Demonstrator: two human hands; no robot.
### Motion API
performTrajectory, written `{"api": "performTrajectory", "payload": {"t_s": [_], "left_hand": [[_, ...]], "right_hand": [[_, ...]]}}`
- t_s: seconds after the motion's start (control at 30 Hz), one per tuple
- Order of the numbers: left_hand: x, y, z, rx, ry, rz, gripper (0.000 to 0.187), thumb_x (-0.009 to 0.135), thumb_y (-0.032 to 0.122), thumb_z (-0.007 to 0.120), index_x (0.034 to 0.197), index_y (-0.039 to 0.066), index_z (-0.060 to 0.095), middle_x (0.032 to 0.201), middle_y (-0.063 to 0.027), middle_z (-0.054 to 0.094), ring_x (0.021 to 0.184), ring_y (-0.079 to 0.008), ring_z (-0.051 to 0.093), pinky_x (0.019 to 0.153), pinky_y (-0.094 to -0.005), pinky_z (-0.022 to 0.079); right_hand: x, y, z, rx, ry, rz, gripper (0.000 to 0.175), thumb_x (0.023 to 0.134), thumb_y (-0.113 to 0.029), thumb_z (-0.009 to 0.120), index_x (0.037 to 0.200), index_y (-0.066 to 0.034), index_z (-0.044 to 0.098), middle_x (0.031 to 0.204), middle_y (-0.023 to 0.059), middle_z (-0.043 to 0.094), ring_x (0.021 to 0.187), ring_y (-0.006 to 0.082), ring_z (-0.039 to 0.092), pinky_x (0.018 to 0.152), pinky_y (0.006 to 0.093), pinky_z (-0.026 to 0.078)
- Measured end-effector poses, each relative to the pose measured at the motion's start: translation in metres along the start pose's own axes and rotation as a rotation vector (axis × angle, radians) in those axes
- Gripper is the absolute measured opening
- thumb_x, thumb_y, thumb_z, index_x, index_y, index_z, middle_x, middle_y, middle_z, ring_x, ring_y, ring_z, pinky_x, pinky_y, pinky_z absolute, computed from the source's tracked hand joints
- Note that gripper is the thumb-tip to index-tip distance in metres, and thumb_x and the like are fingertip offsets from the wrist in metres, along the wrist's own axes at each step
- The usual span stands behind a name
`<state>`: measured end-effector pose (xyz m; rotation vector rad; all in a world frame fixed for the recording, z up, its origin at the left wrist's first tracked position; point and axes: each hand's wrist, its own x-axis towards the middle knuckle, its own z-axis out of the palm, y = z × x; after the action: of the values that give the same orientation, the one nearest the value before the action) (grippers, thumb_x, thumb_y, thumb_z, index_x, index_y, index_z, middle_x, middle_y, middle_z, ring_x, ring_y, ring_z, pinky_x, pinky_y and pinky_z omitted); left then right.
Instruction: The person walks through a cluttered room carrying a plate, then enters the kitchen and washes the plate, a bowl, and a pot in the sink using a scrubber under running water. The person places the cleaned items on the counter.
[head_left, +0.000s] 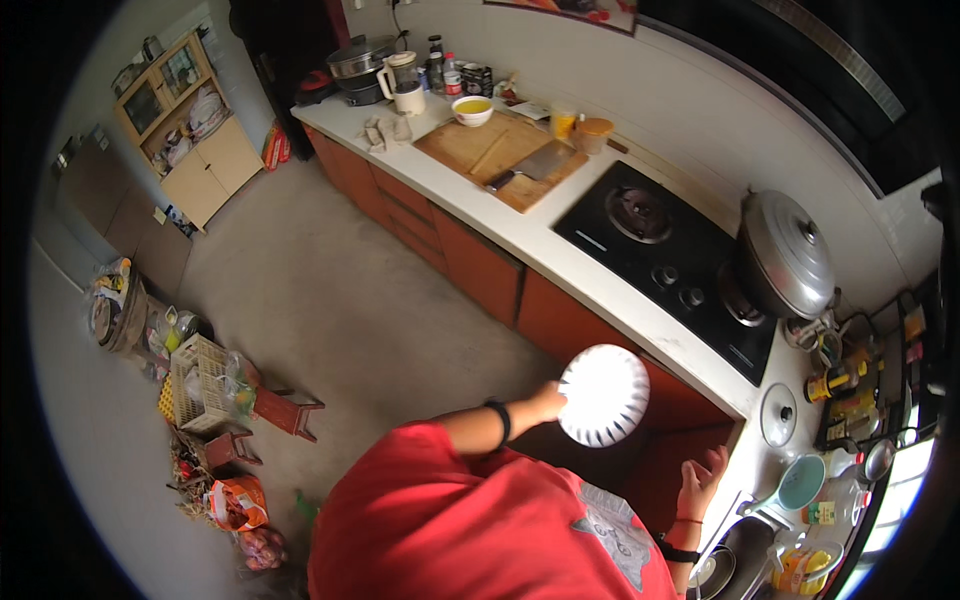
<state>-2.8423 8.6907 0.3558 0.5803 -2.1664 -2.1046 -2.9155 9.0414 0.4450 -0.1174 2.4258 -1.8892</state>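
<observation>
My left hand (551, 403) grips the rim of a white plate (604, 396) with dark stripes around its edge. The plate is in the air, in front of the red cabinet doors below the counter, and bright light washes out its middle. To the right, my right hand (701, 480) is raised beside the counter's front edge, fingers apart and holding nothing. Close to it on the counter are a glass pot lid (778, 414) with a black knob and a light green ladle (799, 482). A frying pan (746, 551) is partly visible lower down.
On the black gas stove (600, 214) sits a large lidded metal pot (784, 255). Farther along, a cleaver (544, 160) lies on a wooden cutting board (450, 142), near a bowl of yellow liquid (472, 111). Small red stools (285, 412) and a plastic crate (196, 386) stand on the floor.
</observation>
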Motion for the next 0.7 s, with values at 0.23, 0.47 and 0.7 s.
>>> {"api": "performTrajectory", "payload": {"t_s": [0.23,0.47,0.7], "left_hand": [[-0.090,-0.069,-0.243,-0.574,0.480,-0.839,0.037,0.093,0.027,0.051,0.128,0.017,0.045,0.126,-0.0020,0.057,0.110,-0.0177,0.062,0.098,-0.0735,0.023],[-0.066,-0.079,-0.352,-0.700,0.736,-0.762,0.037,0.096,0.032,0.045,0.130,0.017,0.044,0.106,-0.0035,0.069,0.108,-0.0150,0.060,0.099,-0.0647,0.023],[0.064,-0.007,-0.438,-0.771,0.804,-0.577,0.024,0.093,0.033,0.051,0.111,0.016,0.052,0.105,-0.0030,0.068,0.107,-0.0121,0.057,0.104,-0.0578,0.023]], "right_hand": [[0.042,0.104,0.096,-0.996,-0.630,0.332,0.053,0.075,-0.031,0.074,0.115,0.0000,0.063,0.101,0.0174,0.070,0.096,0.0299,0.067,0.085,0.0382,0.053],[0.110,0.110,0.148,-0.890,-0.743,0.397,0.041,0.076,-0.031,0.068,0.101,0.0011,0.068,0.083,0.0167,0.070,0.082,0.0285,0.068,0.073,0.0383,0.054],[0.219,0.061,0.264,-0.778,-0.735,0.136,0.041,0.077,-0.029,0.066,0.109,-0.0021,0.066,0.097,0.0152,0.070,0.093,0.0271,0.067,0.083,0.0339,0.052]]}}
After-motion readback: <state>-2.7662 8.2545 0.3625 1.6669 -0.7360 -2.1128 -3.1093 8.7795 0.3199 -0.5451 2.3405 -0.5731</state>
